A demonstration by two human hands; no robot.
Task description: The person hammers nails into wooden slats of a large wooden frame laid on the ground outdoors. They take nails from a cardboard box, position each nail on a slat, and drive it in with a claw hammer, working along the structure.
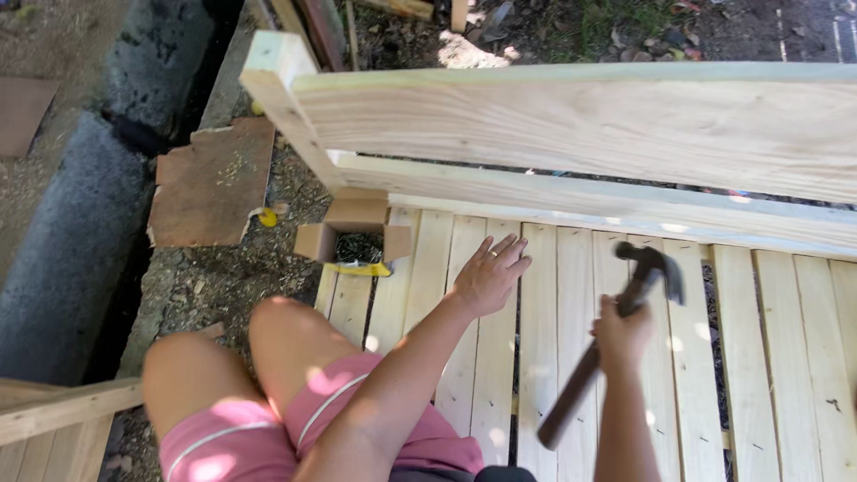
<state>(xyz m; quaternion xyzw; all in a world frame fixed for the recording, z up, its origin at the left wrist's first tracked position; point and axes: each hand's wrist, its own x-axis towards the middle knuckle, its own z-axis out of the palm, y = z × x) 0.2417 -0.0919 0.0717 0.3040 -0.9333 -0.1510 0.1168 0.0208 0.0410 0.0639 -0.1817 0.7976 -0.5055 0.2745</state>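
There, your right hand [622, 336] clamped the claw hammer [616, 335] above the slats [544, 312]. Your left hand [489, 275] lay spread flat nearby, holding nothing.

The slats [553, 312] and the upright boards [580, 125] are pale yellowish wood with light brown grain. The hammer [616, 330] has a dark brown handle and a blackish head. The shorts [268, 428] are pink with thin white stripes. The open cardboard box [355, 223] is tan.
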